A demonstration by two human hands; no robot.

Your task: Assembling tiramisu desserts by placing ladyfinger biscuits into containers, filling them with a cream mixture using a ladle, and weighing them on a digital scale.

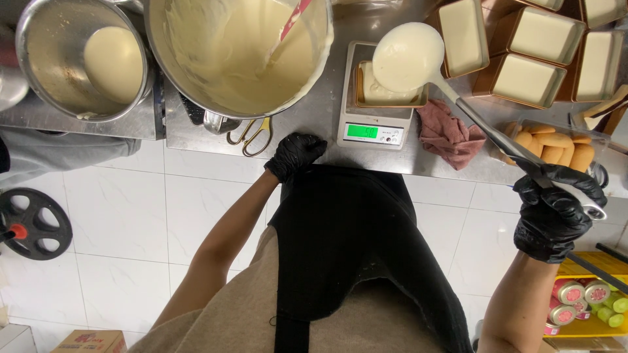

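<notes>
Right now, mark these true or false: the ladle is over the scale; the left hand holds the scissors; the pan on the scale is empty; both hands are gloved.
1. The right hand holds the ladle over the loaf pan on the scale. True.
2. The left hand grips the scissors. False: it rests empty at the counter edge, beside them.
3. The pan on the scale is empty. False: it holds pale batter.
4. Both hands wear black gloves. True.

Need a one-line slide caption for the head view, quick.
Right hand holds a batter-filled ladle over a loaf tin on the scale; left hand rests at the counter edge.
</notes>
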